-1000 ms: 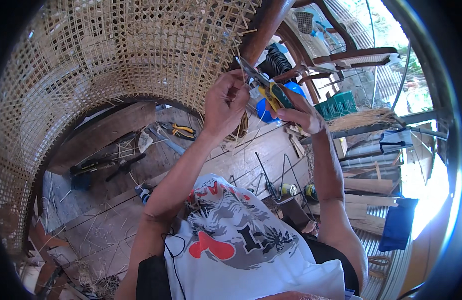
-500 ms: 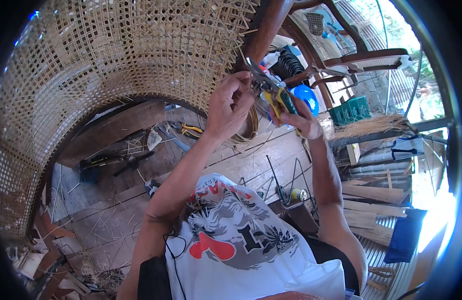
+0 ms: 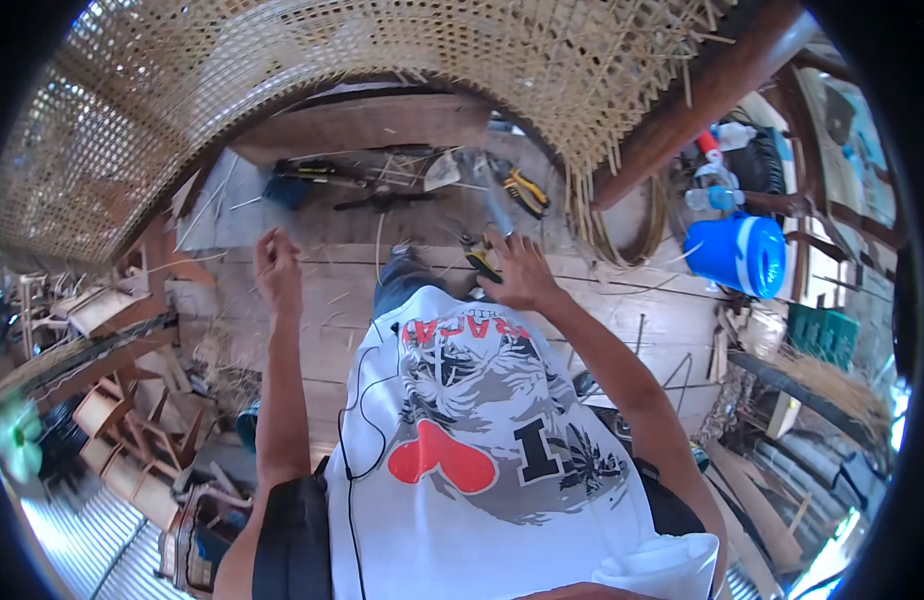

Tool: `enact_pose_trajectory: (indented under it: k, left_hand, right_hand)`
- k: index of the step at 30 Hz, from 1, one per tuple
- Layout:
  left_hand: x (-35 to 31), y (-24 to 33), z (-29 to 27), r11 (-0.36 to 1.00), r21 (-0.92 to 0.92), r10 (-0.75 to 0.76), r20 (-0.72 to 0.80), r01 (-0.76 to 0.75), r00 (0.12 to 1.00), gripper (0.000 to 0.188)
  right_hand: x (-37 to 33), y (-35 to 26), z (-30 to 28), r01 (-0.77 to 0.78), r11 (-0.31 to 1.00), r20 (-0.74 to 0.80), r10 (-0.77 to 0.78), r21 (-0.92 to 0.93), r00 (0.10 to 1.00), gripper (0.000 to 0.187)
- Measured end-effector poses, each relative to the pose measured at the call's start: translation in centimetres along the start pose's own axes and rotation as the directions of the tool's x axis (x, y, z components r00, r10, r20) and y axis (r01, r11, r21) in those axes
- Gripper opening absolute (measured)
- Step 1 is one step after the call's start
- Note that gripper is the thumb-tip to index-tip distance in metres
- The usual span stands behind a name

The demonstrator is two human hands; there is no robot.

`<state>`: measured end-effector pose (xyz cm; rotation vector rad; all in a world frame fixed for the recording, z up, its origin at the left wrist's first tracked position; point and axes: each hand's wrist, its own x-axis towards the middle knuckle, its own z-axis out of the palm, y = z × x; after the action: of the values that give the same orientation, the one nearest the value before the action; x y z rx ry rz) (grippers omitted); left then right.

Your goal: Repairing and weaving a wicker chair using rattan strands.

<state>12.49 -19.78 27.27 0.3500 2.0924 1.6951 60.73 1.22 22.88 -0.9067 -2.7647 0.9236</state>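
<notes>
My right hand (image 3: 523, 272) is low over the floorboards, in front of my shirt, with its thumb and fingers about snips (image 3: 481, 257) with yellow-and-dark handles. Their jaws point up and left. Well to the left, my left hand (image 3: 279, 268) is raised over the boards with its fingers curled together. Blur hides whether a thin strand is in them. Beyond both hands arches a woven cane panel (image 3: 382, 45), loose strand ends sticking out along its right side beside a brown wooden frame post (image 3: 702, 100).
Yellow-and-black pliers (image 3: 525, 190) and several dark tools lie on the boards beneath the panel. A coil of cane strands (image 3: 650, 235) rests by the post. At right stand a blue bucket (image 3: 739, 254) and a green box (image 3: 822, 332). Wooden pieces (image 3: 132, 430) are piled at left.
My hands have come away from the panel's edge by the post and moved apart. The snips are lower, near the floor, in my right hand. The view has turned left.
</notes>
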Motion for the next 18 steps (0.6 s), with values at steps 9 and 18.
enact_pose_trajectory:
  k: [9,18]
  left_hand:
    - [5.4,1.9,6.9,0.959,0.099,0.224,0.313,-0.266,0.923,0.031]
    - [6.3,33.5,28.9,0.435,-0.442,0.702,0.712,-0.784,-0.012,0.014]
  right_hand:
    - [14.6,-0.4,2.2,-0.017,0.979,-0.293,-0.043,-0.202,0.955,0.111]
    - [11.8,-17.7,-17.7,-0.260,0.961,-0.984,-0.048,-0.093,0.175,0.061]
